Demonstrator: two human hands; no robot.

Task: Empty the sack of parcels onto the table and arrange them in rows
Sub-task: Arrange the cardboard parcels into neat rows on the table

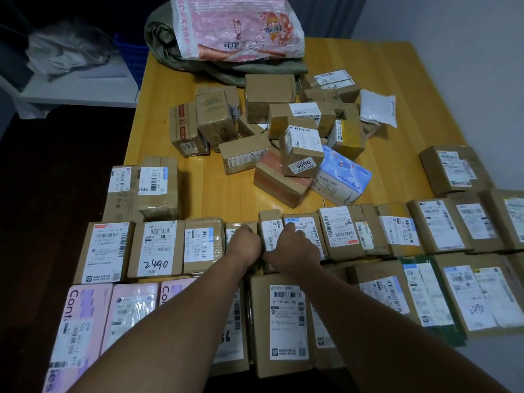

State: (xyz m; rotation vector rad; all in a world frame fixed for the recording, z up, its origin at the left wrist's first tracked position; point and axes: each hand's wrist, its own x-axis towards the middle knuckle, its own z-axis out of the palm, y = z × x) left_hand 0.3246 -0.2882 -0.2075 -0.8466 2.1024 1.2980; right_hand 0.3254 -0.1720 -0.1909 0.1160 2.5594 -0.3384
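Presently, on the bench (pixel 368 61): one pink-and-white sack (pixel 235 26) at the far edge, slumped on a green sack (pixel 226 70). A loose heap of parcels (pixel 269 92) sits mid-bench, with a blue box (pixel 343 177) and a white pouch (pixel 377 107) at its fringe. Two rows of boxes lie nearer, labels up (one marked 2490 (pixel 157 248)). Left hand (pixel 245 243) and right hand (pixel 292 248) are side by side on the farther row (pixel 204 245), fingers curled down beside a small box (pixel 270 228). Whether either grips it I cannot tell.
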